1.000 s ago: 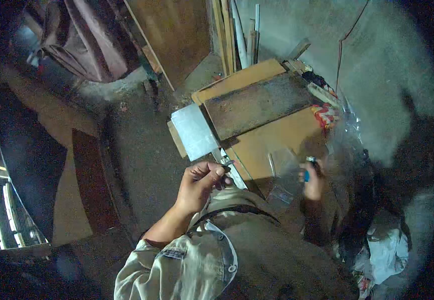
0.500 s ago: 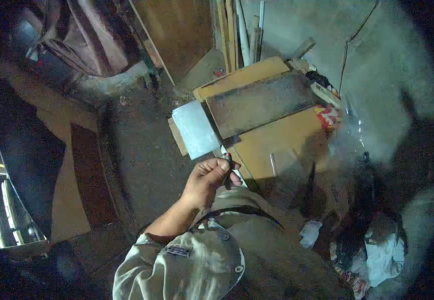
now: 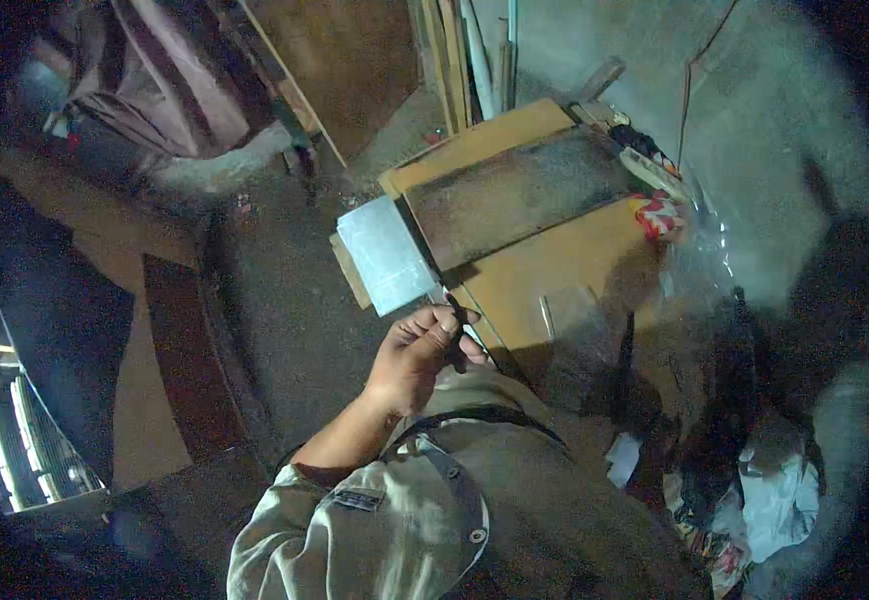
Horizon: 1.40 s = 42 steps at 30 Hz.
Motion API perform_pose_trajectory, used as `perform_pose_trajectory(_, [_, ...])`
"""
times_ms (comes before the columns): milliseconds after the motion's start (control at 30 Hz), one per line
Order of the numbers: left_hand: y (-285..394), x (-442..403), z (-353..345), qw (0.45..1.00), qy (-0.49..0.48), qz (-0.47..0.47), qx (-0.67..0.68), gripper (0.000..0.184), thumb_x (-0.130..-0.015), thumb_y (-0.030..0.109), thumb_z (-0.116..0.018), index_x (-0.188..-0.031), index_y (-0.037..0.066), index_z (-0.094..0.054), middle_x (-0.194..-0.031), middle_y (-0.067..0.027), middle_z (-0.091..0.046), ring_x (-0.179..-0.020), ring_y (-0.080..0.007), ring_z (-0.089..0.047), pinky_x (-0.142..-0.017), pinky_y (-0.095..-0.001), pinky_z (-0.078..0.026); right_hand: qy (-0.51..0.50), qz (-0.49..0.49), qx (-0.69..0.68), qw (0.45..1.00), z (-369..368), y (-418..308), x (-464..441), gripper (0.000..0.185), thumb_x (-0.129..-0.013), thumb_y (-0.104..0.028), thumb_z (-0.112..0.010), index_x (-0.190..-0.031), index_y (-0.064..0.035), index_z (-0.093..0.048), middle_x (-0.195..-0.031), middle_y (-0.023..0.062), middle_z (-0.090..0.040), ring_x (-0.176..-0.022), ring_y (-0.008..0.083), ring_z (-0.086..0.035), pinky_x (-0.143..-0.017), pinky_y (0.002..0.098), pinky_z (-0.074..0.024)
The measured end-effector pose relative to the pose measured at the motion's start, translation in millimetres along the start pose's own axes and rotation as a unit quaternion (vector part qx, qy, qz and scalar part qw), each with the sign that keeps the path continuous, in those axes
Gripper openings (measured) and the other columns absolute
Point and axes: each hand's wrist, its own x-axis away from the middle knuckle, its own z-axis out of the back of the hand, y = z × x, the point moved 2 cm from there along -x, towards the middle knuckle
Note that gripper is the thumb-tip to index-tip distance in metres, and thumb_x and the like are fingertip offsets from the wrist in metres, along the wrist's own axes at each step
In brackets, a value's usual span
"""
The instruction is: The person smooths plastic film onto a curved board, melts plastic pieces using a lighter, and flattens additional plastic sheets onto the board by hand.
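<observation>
We're rocking a rumpled pale khaki shirt (image 3: 405,540), folks: baggy sleeve (image 3: 280,525), little dark rectangular tab (image 3: 358,498), round light button (image 3: 476,536) on the front edge.

You can read no text, brand, number or sign here. Below the grip of your left hand (image 3: 420,350), the small tag (image 3: 359,499) on your shirt (image 3: 375,545) carries marks too small to make out. Up and to the right of the grip, the red-and-white patterned wrapper (image 3: 660,217) shows coloured patches, but you cannot pick out any lettering.
</observation>
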Motion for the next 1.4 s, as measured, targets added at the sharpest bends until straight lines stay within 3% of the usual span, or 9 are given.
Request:
perform_pose_trajectory(267, [-25.9, -17.6, 17.5, 0.998, 0.062, -0.006, 0.025, 0.01, -0.093, 0.019, -0.054, -0.09, 0.009, -0.054, -0.087, -0.0107, -0.064, -0.085, -0.023, -0.062, -0.077, -0.0367, -0.049, 0.029, 0.217, -0.161, 0.962, 27.7, -152.2, 49.4, 0.026, -0.09, -0.021, -0.054, -0.109, -0.0038, -0.058, -0.092, 0.0059, -0.061, -0.083, 0.0143, -0.058, -0.072, 0.0288, -0.0461])
perform_pose_trajectory(500, [-56.1, -32.7, 10.0, 0.993, 0.077, -0.048, -0.076, 0.013, -0.094, 0.016, -0.055, -0.092, 0.005, -0.063, -0.099, -0.0025, -0.064, -0.088, -0.0109, -0.053, -0.082, -0.0278, -0.041, -0.383, 0.236, -0.456, 0.768, 5.0, -317.0, 214.9, 0.025, -0.092, -0.021, -0.052, -0.107, -0.0023, -0.058, -0.089, 0.0051, -0.061, -0.083, 0.0122, -0.057, -0.072, 0.0261, -0.0453])
perform_pose_trajectory(667, [-58.1, -28.8, -7.8, 0.996, 0.03, -0.028, -0.078, 0.016, -0.094, 0.015, -0.054, -0.099, 0.003, -0.064, -0.09, -0.0019, -0.064, -0.079, -0.0093, -0.055, -0.073, -0.0254, -0.044, -0.352, 0.463, -0.38, 0.719, -7.8, -355.2, 244.8, 0.023, -0.096, -0.021, -0.049, -0.101, -0.0009, -0.058, -0.084, 0.0027, -0.058, -0.077, 0.0097, -0.055, -0.064, 0.0259, -0.0454])
perform_pose_trajectory(800, [-60.7, -25.0, 1.2, 0.996, 0.007, -0.017, -0.092, 0.027, -0.094, 0.017, -0.054, -0.115, 0.001, -0.059, -0.105, -0.0055, -0.063, -0.097, -0.0146, -0.057, -0.088, -0.0287, -0.044, -0.477, 0.334, -0.344, 0.736, 10.1, -359.8, 245.2, 0.014, -0.091, -0.017, -0.056, -0.089, -0.0036, -0.059, -0.078, 0.0004, -0.059, -0.066, 0.008, -0.054, -0.059, 0.0237, -0.0433])
perform_pose_trajectory(1000, [-50.6, -12.0, 23.5, 0.986, 0.056, 0.019, -0.155, 0.03, -0.092, 0.019, -0.058, -0.117, 0.001, -0.058, -0.105, -0.0033, -0.061, -0.1, -0.0132, -0.053, -0.09, -0.0285, -0.041, -0.133, 0.223, -0.712, 0.652, 46.3, -371.5, 57.2, 0.031, -0.093, -0.023, -0.054, -0.115, -0.0007, -0.054, -0.108, 0.0066, -0.057, -0.085, 0.0181, -0.06, -0.071, 0.031, -0.0463])
perform_pose_trajectory(1100, [-50.1, -5.7, 37.7, 0.981, 0.056, 0.023, -0.184, 0.026, -0.092, 0.017, -0.058, -0.113, 0.001, -0.059, -0.1, -0.0016, -0.061, -0.094, -0.0112, -0.053, -0.085, -0.0277, -0.042, 0.058, 0.686, -0.02, 0.725, 10.2, -384.3, 82.8, 0.027, -0.09, -0.024, -0.056, -0.107, -0.0033, -0.059, -0.107, 0.0116, -0.06, -0.092, 0.0244, -0.06, -0.076, 0.0357, -0.0455])
perform_pose_trajectory(1200, [-59.1, -1.5, 44.9, 0.985, 0.059, 0.025, -0.163, 0.025, -0.092, 0.015, -0.057, -0.113, 0.0, -0.059, -0.099, -0.0032, -0.061, -0.094, -0.0114, -0.053, -0.084, -0.0274, -0.043, -0.176, 0.664, -0.019, 0.727, 12.4, -400.2, 100.8, 0.02, -0.085, -0.022, -0.061, -0.089, -0.0032, -0.059, -0.089, 0.0148, -0.063, -0.077, 0.0265, -0.061, -0.072, 0.0369, -0.0468])
perform_pose_trajectory(1300, [-58.1, 4.8, 42.7, 0.976, 0.072, 0.019, -0.205, 0.024, -0.093, 0.014, -0.056, -0.112, 0.0, -0.058, -0.098, -0.0054, -0.061, -0.094, -0.0132, -0.055, -0.086, -0.0286, -0.044, -0.129, 0.296, -0.576, 0.751, 31.1, -423.5, 64.5, 0.014, -0.084, -0.017, -0.06, -0.087, -0.0036, -0.059, -0.088, 0.0138, -0.065, -0.077, 0.0277, -0.062, -0.074, 0.0368, -0.0475])
perform_pose_trajectory(1400, [-63.3, 4.1, 47.5, 0.978, 0.083, 0.038, -0.185, 0.024, -0.093, 0.013, -0.055, -0.112, -0.001, -0.058, -0.1, -0.0064, -0.062, -0.093, -0.0142, -0.056, -0.087, -0.0294, -0.044, -0.246, 0.597, -0.104, 0.756, 11.0, -427.0, 103.1, 0.016, -0.087, -0.019, -0.058, -0.092, -0.0031, -0.06, -0.087, 0.0132, -0.065, -0.079, 0.0245, -0.062, -0.076, 0.0356, -0.0478])
